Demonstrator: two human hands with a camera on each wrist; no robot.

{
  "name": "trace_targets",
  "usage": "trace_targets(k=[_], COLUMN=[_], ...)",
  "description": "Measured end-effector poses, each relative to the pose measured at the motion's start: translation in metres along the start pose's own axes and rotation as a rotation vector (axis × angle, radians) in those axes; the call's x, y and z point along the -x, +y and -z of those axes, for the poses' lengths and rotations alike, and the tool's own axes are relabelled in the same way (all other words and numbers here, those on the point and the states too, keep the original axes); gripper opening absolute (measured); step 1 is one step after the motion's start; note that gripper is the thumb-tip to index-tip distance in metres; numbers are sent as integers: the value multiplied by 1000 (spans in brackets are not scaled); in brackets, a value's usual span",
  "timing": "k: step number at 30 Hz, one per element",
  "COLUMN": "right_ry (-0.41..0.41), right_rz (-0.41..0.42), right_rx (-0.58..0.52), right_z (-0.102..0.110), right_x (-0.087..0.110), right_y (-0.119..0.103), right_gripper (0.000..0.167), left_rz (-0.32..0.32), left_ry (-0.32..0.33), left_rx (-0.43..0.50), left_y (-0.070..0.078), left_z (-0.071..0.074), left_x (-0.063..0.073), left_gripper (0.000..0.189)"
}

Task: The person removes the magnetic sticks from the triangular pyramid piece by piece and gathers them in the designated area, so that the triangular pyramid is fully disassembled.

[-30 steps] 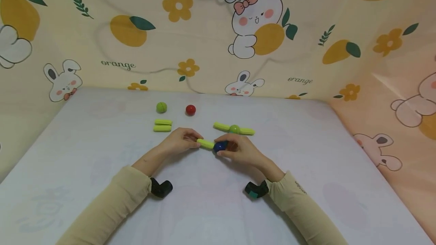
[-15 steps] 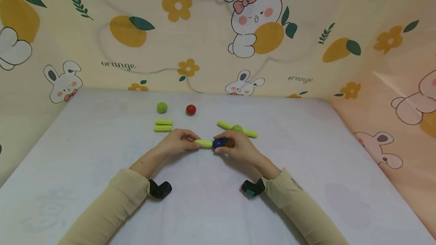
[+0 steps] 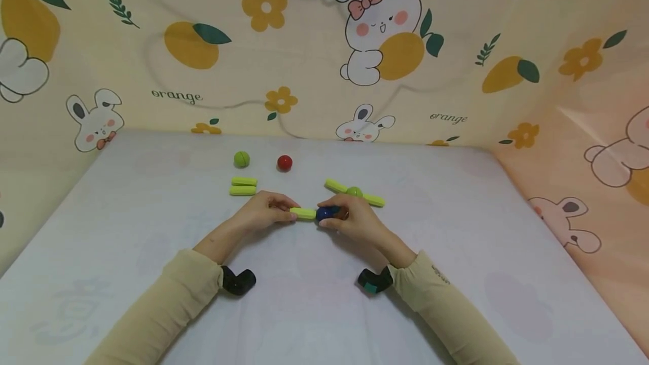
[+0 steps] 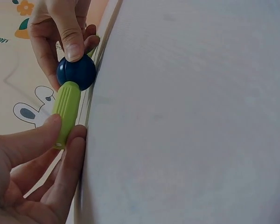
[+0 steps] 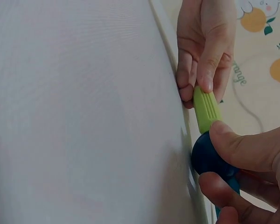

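My left hand pinches a ribbed lime-green stick near its left end, thumb against fingers. The stick's other end meets a glossy dark blue ball, seen close in the left wrist view as a ball with a seam line. Thumb and fingers of my right hand hold the ball from the right. In the right wrist view a blue-teal piece sticks out from the ball's far side, partly covered by the right fingers. Just behind the right hand lie two lime sticks joined by a green ball.
On the white-covered table, two loose lime sticks lie side by side beyond the left hand. A green ball and a red ball rest farther back. A patterned cloth rises behind the table.
The lime stick has gone from slanted to nearly level, and the right hand with the blue ball has shifted slightly left. The joined sticks behind have slid right and turned a little.
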State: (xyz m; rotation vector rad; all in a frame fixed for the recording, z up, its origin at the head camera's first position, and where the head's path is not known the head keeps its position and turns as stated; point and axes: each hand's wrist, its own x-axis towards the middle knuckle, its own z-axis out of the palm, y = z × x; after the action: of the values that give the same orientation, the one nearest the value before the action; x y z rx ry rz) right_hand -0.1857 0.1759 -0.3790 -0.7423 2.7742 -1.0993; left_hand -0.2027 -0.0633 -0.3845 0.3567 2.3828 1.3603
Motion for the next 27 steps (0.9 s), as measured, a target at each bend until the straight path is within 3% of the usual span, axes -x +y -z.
trace_targets(k=[8,27], right_ry=[9,0], right_rz=[-8,-23], right_rx=[0,-28], right_z=[-2,-2], right_x=[-1,-2], right_y=[-1,0], right_gripper=[35,36], left_rz=[57,93], left_ry=[-19,-45], left_rx=[63,105], left_y=[-2,1], left_z=[0,2], left_x=[2,2], left_gripper=[29,30])
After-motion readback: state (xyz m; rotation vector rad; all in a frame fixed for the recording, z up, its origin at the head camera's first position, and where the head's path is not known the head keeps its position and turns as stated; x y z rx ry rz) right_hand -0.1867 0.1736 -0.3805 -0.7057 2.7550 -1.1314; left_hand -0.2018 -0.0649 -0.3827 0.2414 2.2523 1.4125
